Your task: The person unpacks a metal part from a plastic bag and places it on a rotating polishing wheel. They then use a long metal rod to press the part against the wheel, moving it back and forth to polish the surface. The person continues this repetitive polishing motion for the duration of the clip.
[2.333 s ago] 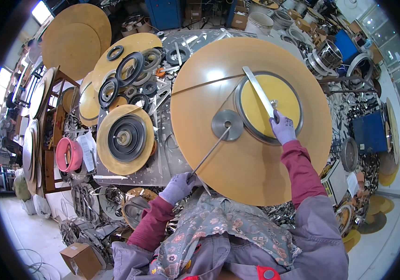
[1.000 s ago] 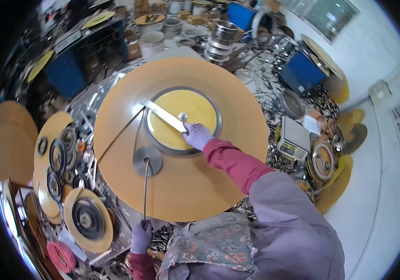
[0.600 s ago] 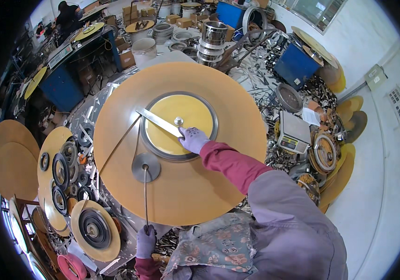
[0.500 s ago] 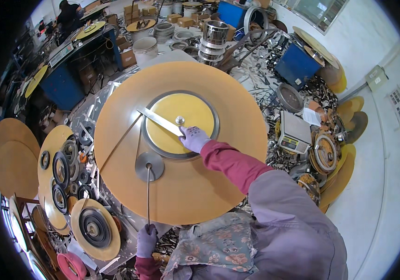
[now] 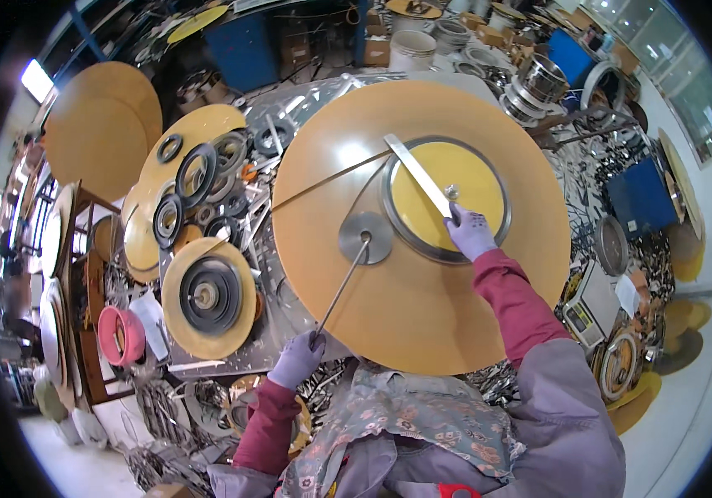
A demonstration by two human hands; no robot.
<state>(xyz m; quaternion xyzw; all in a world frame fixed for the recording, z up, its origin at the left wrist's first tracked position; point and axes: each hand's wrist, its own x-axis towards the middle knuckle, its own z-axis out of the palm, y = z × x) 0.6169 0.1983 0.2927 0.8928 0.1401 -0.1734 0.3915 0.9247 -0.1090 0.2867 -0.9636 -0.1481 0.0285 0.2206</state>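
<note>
In gloved fingers, my right hand [image 5: 470, 231] grips one end of a flat metal bar [image 5: 416, 172]. The bar lies slantwise across a yellow disc [image 5: 482, 184] edged by a dark metal ring [image 5: 505, 224], beside a bolt [image 5: 451, 191] at its middle. Beneath is a large tan round plate [image 5: 422, 324]. My left hand [image 5: 298, 359], also gloved, is closed on a thin metal rod [image 5: 340, 292], whose far end meets the centre of a small grey disc [image 5: 379, 249]. A narrow strip [image 5: 331, 182] runs from the plate's left edge to the bar's far tip.
Left of the plate, black rings [image 5: 195, 174] and a smaller tan disc with a wound dark coil [image 5: 211, 295] lie on a grey table [image 5: 290, 319]. A pink basin [image 5: 121, 335] stands farther left. At right are a scale [image 5: 586, 309] and heaped metal scrap.
The view has swung left, so the plate sits farther right. My left hand and the rod's near end have moved left relative to the plate, tilting the rod; my right hand keeps the bar.
</note>
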